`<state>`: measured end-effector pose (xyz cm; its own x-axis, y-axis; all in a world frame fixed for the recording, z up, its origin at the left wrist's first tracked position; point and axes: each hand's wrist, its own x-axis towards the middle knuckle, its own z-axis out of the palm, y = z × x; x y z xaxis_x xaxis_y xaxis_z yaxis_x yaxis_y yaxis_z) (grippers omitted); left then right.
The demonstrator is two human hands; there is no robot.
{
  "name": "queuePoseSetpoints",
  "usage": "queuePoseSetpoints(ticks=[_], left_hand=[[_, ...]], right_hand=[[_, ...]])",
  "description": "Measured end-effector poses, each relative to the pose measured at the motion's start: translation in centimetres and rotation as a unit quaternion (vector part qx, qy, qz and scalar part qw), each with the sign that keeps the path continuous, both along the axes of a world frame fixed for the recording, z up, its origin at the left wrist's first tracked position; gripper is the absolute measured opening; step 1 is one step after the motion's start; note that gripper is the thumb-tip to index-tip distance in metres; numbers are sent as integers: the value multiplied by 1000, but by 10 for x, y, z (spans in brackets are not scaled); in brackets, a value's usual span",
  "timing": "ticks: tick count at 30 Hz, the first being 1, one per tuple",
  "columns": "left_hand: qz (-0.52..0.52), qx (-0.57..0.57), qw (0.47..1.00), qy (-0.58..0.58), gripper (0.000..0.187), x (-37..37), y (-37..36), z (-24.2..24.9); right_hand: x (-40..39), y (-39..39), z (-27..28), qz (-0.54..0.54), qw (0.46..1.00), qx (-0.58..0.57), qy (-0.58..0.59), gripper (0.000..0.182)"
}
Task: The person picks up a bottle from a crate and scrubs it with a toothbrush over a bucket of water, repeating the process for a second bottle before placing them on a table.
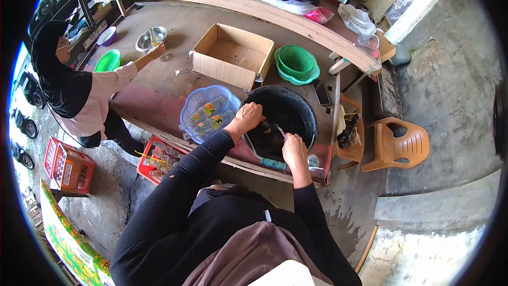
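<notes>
A big black tub stands on the table in front of me. My left hand is at its left rim, fingers closed around something dark and hard to make out. My right hand is closed on a thin, light-coloured handle that points into the tub toward my left hand. Its far end is lost against the dark inside. Left of the tub, a blue plastic basket holds clear bottles with yellow lettering. A teal item lies at the tub's front edge, near a clear cup.
Behind the basket stands an open cardboard box; green basins and a phone are at right. At left, a person holds a glass item over a metal bowl. A red crate sits below; plastic chairs stand right.
</notes>
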<state>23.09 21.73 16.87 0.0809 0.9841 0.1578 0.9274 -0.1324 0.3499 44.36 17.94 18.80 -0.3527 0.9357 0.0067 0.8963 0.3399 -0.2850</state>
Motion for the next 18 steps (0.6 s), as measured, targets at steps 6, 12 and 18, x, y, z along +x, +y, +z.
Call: queuePoseSetpoints(ticks=[6, 12, 18], left_hand=[[11, -44, 999, 10, 41, 3, -3, 6], [11, 0, 1000, -8, 39, 4, -4, -4], [-38, 55, 990, -127, 32, -4, -1, -5]], right_hand=[[-8, -15, 20, 2, 999, -18, 28, 23], [-17, -29, 41, 17, 999, 0, 43, 25], [5, -10, 19, -18, 1000, -11, -5, 21]])
